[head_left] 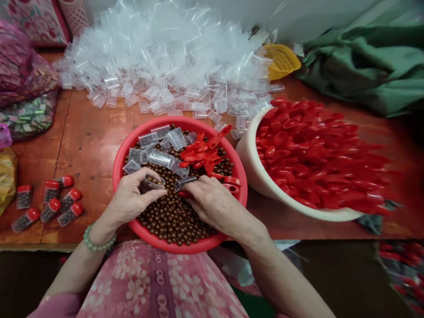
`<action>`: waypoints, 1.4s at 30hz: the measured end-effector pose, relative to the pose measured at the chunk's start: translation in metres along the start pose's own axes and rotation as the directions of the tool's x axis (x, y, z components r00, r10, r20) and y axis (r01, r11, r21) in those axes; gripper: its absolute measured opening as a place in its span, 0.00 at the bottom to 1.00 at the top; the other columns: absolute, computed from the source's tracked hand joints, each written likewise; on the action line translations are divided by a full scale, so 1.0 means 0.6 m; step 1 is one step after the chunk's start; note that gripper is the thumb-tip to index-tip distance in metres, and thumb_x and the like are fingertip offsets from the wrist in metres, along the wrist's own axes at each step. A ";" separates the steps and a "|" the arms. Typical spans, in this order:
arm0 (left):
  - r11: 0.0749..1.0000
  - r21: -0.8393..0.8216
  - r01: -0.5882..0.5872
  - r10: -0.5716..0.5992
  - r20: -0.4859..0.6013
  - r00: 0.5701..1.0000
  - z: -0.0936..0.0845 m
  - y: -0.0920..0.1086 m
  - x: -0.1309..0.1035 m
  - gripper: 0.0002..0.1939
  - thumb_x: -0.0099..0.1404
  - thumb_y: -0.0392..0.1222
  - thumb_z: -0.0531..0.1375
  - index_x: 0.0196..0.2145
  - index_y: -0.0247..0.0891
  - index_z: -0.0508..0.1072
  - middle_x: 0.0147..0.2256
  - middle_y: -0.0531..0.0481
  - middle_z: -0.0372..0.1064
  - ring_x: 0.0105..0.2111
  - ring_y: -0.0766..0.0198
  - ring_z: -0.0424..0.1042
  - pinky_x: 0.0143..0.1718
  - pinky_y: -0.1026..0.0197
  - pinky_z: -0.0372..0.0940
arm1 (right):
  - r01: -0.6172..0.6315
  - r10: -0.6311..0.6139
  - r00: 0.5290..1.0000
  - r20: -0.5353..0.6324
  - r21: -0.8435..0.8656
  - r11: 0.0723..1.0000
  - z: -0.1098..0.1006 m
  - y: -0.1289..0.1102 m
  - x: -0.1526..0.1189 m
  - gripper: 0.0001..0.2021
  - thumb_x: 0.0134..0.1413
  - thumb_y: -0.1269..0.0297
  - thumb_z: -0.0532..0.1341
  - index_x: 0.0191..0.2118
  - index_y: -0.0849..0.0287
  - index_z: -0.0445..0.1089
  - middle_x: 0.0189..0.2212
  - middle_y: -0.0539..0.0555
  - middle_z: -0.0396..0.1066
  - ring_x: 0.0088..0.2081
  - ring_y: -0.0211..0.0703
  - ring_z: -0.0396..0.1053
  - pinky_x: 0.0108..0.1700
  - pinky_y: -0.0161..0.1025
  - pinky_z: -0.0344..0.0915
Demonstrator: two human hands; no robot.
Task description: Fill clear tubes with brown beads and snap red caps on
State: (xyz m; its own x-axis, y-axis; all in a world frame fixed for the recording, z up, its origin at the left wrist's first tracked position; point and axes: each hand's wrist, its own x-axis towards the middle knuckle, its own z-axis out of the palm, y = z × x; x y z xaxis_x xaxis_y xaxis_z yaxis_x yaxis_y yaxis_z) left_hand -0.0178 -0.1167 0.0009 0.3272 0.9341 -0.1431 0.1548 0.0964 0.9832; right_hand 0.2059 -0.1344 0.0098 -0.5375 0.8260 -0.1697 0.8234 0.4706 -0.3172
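Observation:
My left hand (132, 196) is closed around a small clear plastic container (153, 181) with brown balls inside, its open mouth tilted toward the right. My right hand (217, 205) has its fingers curled around another clear plastic container (184, 183); a bit of red shows under the fingertips, partly hidden. Both hands are over a red basin (121, 165) full of shiny brown balls (175, 221). On top of the balls lie several loose clear containers (162, 159) at the back left and a heap of red caps (202, 152) at the back right.
A white bucket (247, 145) tilts beside the basin, heaped with red caps (308, 154). Behind rises a large pile of clear containers (165, 53), near a yellow basket (281, 61). Several filled, red-capped containers (51, 210) lie at left. Green cloth (367, 66) lies at right.

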 end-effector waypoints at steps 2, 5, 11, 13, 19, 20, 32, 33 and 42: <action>0.999 -0.046 0.026 -0.025 0.023 0.999 0.003 0.004 -0.002 0.07 0.57 0.40 0.64 0.33 0.36 0.72 0.32 0.51 0.73 0.32 0.66 0.71 0.37 0.63 0.64 | 0.015 0.000 0.997 -0.083 0.180 0.984 -0.003 0.005 -0.007 0.06 0.61 0.71 0.57 0.40 0.61 0.70 0.33 0.57 0.72 0.38 0.48 0.67 0.42 0.46 0.65; 0.992 -0.096 0.077 -0.071 0.057 0.996 0.012 0.011 -0.004 0.07 0.56 0.40 0.64 0.33 0.35 0.72 0.31 0.51 0.73 0.31 0.66 0.71 0.36 0.63 0.64 | 0.052 0.097 0.966 -0.238 0.551 0.833 -0.009 0.005 -0.009 0.06 0.58 0.68 0.62 0.41 0.57 0.71 0.33 0.52 0.73 0.36 0.42 0.70 0.40 0.40 0.67; 0.965 -0.230 0.125 -0.113 0.064 0.991 0.043 0.023 -0.009 0.10 0.54 0.40 0.65 0.32 0.35 0.70 0.38 0.48 0.74 0.37 0.64 0.72 0.44 0.60 0.64 | 0.113 0.495 0.830 -0.258 0.946 0.303 -0.001 -0.031 0.027 0.10 0.51 0.63 0.67 0.39 0.55 0.69 0.22 0.44 0.69 0.20 0.32 0.65 0.22 0.30 0.65; 0.959 -0.243 0.147 -0.142 0.040 0.989 0.050 0.024 -0.009 0.12 0.52 0.40 0.66 0.30 0.36 0.67 0.35 0.51 0.73 0.33 0.67 0.70 0.39 0.63 0.64 | 0.116 0.540 0.802 -0.257 0.953 0.280 0.005 -0.043 0.038 0.09 0.53 0.62 0.65 0.40 0.55 0.69 0.20 0.43 0.68 0.17 0.32 0.65 0.20 0.30 0.65; 0.956 -0.244 0.161 -0.180 -0.059 0.982 0.047 0.023 -0.009 0.13 0.53 0.41 0.67 0.29 0.35 0.67 0.27 0.56 0.68 0.27 0.70 0.67 0.34 0.65 0.63 | 0.146 0.289 0.678 -0.675 0.510 0.848 0.011 -0.045 0.036 0.13 0.58 0.70 0.60 0.49 0.57 0.70 0.35 0.55 0.76 0.33 0.42 0.75 0.38 0.40 0.75; 0.948 -0.270 0.171 -0.192 -0.055 0.980 0.045 0.022 -0.009 0.13 0.52 0.41 0.68 0.29 0.35 0.67 0.27 0.55 0.69 0.27 0.70 0.67 0.34 0.65 0.63 | 0.183 0.154 0.683 -0.714 0.371 0.910 0.010 -0.041 0.034 0.16 0.59 0.71 0.59 0.53 0.57 0.68 0.39 0.57 0.76 0.38 0.45 0.75 0.42 0.42 0.75; 0.812 -0.550 0.194 -0.218 0.022 0.976 0.033 0.012 -0.009 0.17 0.51 0.40 0.69 0.36 0.35 0.69 0.30 0.54 0.70 0.29 0.70 0.70 0.37 0.64 0.66 | 0.399 -0.345 0.841 -0.418 0.046 0.916 -0.005 -0.014 0.032 0.23 0.64 0.72 0.52 0.63 0.60 0.56 0.46 0.63 0.72 0.47 0.47 0.73 0.46 0.43 0.75; 0.814 -0.549 0.189 -0.215 0.017 0.976 0.033 0.013 -0.009 0.16 0.51 0.39 0.69 0.36 0.35 0.69 0.30 0.54 0.69 0.29 0.70 0.70 0.37 0.64 0.66 | 0.387 -0.334 0.844 -0.419 0.046 0.921 -0.005 -0.015 0.032 0.22 0.63 0.72 0.53 0.62 0.60 0.58 0.47 0.63 0.72 0.47 0.47 0.73 0.46 0.43 0.75; 0.783 -0.585 0.209 -0.199 0.083 0.976 0.031 0.009 -0.010 0.18 0.54 0.41 0.68 0.39 0.36 0.66 0.33 0.52 0.71 0.32 0.68 0.73 0.40 0.61 0.67 | 0.325 -0.166 0.845 -0.508 0.242 0.914 -0.001 -0.021 0.043 0.13 0.61 0.72 0.56 0.51 0.57 0.65 0.36 0.56 0.75 0.36 0.42 0.75 0.38 0.37 0.74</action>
State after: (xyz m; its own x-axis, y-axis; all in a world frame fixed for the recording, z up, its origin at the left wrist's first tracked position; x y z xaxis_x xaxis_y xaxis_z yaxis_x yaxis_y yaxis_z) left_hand -0.0017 -0.1284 0.0051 0.3659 0.8644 -0.3450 -0.3555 0.4724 0.8065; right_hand 0.1817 -0.1192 0.0098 -0.4988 0.7776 0.3829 0.5335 0.6236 -0.5713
